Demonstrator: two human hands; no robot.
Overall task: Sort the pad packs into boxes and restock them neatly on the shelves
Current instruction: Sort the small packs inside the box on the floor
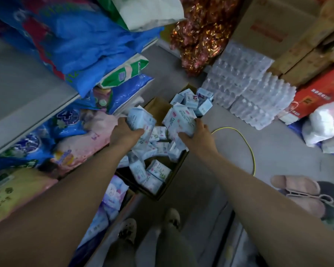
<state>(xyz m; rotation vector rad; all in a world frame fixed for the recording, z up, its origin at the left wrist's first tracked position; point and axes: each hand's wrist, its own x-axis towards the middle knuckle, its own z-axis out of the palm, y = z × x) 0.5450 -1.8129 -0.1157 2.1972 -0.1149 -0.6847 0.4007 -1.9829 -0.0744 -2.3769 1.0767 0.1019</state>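
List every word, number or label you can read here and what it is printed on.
"4" on the blue bag on the lower shelf.
Print on the pad packs in both hands: blurred, unreadable.
Red print on the cardboard box: blurred.
Characters on the red pack: too blurred to read.

A pale blue pad pack (141,117) is gripped by the left hand (124,132) and another pack (179,120) by the right hand (196,134), above an open cardboard box (178,170) heaped with packs.
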